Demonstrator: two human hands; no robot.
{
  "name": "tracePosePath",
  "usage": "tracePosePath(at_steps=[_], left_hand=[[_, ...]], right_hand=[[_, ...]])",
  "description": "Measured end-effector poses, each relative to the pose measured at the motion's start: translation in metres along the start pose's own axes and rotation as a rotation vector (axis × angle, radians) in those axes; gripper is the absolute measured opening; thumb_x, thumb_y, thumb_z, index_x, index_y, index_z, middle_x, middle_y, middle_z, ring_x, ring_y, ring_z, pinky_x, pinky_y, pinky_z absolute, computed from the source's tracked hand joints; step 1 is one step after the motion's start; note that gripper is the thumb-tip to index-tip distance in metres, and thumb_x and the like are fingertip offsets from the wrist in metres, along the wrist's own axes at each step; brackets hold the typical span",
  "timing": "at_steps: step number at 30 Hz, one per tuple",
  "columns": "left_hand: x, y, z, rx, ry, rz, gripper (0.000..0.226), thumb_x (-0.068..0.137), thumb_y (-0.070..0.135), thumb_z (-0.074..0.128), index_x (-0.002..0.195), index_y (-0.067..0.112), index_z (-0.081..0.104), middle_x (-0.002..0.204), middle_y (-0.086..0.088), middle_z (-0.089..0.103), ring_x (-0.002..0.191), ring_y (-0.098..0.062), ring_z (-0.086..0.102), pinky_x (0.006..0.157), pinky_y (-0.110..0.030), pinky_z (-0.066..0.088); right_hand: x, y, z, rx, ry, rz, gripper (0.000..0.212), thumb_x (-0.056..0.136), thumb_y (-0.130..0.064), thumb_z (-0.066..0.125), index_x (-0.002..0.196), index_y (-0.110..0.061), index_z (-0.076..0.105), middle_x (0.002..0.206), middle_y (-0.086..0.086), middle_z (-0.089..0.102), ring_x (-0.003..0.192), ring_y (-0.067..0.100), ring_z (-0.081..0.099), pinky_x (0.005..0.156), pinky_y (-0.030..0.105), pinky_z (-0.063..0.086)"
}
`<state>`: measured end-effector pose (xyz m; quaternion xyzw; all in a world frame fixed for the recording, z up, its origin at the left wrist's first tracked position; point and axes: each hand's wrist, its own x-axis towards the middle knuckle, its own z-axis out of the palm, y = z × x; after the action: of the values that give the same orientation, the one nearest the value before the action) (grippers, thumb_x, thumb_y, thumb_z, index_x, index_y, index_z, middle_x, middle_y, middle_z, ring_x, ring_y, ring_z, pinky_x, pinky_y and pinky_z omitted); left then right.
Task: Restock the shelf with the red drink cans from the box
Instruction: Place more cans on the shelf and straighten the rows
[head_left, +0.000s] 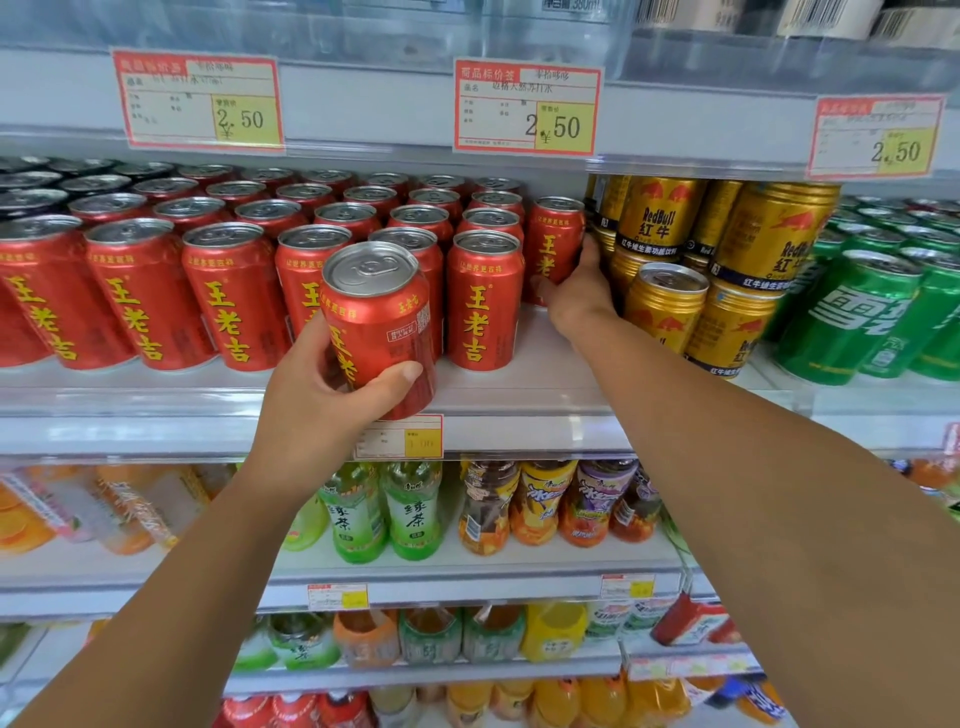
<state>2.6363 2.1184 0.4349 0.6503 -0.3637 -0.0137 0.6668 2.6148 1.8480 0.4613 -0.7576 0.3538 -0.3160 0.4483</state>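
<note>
Fingers (592, 253) of the right hand (577, 297): curled round the far can (551, 244), thumb on its front, other digits squeezed between it and the gold cans (666, 306). Left hand (317, 400): gripping the spare can (379, 332) low on its body, upright, lifted clear in front of the shelf (545, 374) and the red rows (145, 296). Box: not in view.

Step in hand, as judged: seating the far can in the rightmost red column, set back from the front row.

1. Push the far can straight back to close any gap behind it; rear of the column hidden from this view.
2. Keep it upright and flat on its base; avoid leaning it on the gold cans just beside.
3. Turn the label outward to match the row.
4. Withdraw the digits forward, not sideways, to avoid nudging the gold cans.
5. Hold the spare can level and away from the front row.
6. Place the spare can next into the bare gap at the front of the same column, beside the rightmost front can.

Risk: little room on the right; stacked gold cans likely to topple if knocked.
</note>
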Motion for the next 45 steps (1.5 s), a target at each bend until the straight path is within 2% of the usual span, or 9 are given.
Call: tracePosePath(at_steps=[6,11,16,19,22,26,32,37,45], left_hand=[[0.0,0.003,-0.002,0.01,-0.023,-0.032,0.044,0.063,0.043,0.079,0.102,0.042,0.061,0.101,0.022,0.071,0.096,0.003,0.066,0.076,-0.012,0.051],[0.0,0.011,-0.002,0.008,-0.02,-0.043,0.038,0.07,0.028,0.079,0.103,0.033,0.061,0.095,0.022,0.072,0.092,0.002,0.067,0.076,-0.014,0.052],[-0.007,0.02,0.006,0.005,-0.063,-0.06,0.045,0.071,0.018,0.085,0.11,0.022,0.065,0.097,0.01,0.074,0.093,-0.004,0.069,0.077,-0.016,0.053],[-0.011,0.025,0.021,0.037,-0.102,-0.053,0.044,0.071,0.021,0.086,0.11,0.024,0.065,0.096,0.01,0.075,0.09,-0.003,0.069,0.078,-0.018,0.053],[-0.016,0.026,0.041,0.105,-0.077,-0.049,0.055,0.062,0.041,0.082,0.112,0.031,0.063,0.094,0.009,0.074,0.089,-0.011,0.071,0.083,-0.039,0.058],[-0.024,0.029,0.068,0.205,-0.045,-0.025,0.064,0.058,0.047,0.079,0.116,0.039,0.054,0.095,0.015,0.072,0.086,-0.004,0.068,0.078,-0.039,0.057],[-0.012,0.002,0.034,0.579,-0.048,0.159,0.08,0.062,0.071,0.068,0.129,0.029,0.059,0.123,0.007,0.062,0.111,-0.013,0.054,0.097,-0.032,0.043],[-0.012,-0.032,0.012,0.775,0.0,0.323,0.053,0.067,0.062,0.069,0.107,0.026,0.073,0.105,0.005,0.069,0.097,-0.022,0.06,0.091,-0.04,0.045],[-0.011,-0.045,0.014,0.792,-0.001,0.382,0.04,0.071,0.051,0.073,0.106,0.03,0.069,0.1,0.008,0.066,0.097,-0.021,0.055,0.09,-0.034,0.033]], right_hand=[[-0.003,-0.012,0.005,-0.108,-0.013,0.117,0.084,0.096,-0.025,0.056,0.154,-0.024,-0.005,0.147,0.012,0.043,0.132,0.033,0.045,0.107,0.042,0.037],[-0.023,-0.018,-0.002,-0.155,-0.012,0.132,0.066,0.095,-0.027,0.056,0.148,-0.005,0.023,0.145,0.018,0.043,0.129,0.035,0.047,0.102,0.039,0.04],[-0.098,-0.02,-0.034,-0.022,-0.107,-0.114,0.043,0.096,-0.027,0.054,0.137,-0.021,0.045,0.123,-0.001,0.061,0.113,0.019,0.058,0.096,0.033,0.045],[-0.147,-0.03,-0.052,0.251,-0.29,-0.171,0.048,0.09,-0.024,0.062,0.135,-0.033,0.048,0.119,-0.014,0.062,0.108,0.0,0.059,0.098,0.028,0.046],[-0.171,-0.036,-0.057,0.285,-0.468,-0.262,0.065,0.078,-0.027,0.078,0.134,-0.038,0.047,0.123,-0.017,0.061,0.109,-0.003,0.06,0.092,0.023,0.05],[-0.176,-0.033,-0.055,0.214,-0.238,-0.341,0.068,0.067,-0.026,0.087,0.125,-0.035,0.051,0.118,-0.016,0.061,0.105,-0.003,0.06,0.088,0.021,0.052],[-0.151,-0.027,-0.069,0.143,-0.011,-0.309,0.068,0.069,-0.034,0.085,0.129,-0.03,0.053,0.119,-0.013,0.063,0.106,0.002,0.061,0.092,0.026,0.051],[-0.124,-0.027,-0.061,0.107,0.011,-0.289,0.074,0.072,-0.033,0.083,0.135,-0.026,0.045,0.123,-0.01,0.059,0.108,0.007,0.06,0.095,0.03,0.05],[-0.104,-0.007,-0.04,0.121,0.018,-0.243,0.074,0.083,-0.027,0.075,0.139,-0.018,0.027,0.135,0.005,0.051,0.112,0.011,0.056,0.093,0.027,0.048]])
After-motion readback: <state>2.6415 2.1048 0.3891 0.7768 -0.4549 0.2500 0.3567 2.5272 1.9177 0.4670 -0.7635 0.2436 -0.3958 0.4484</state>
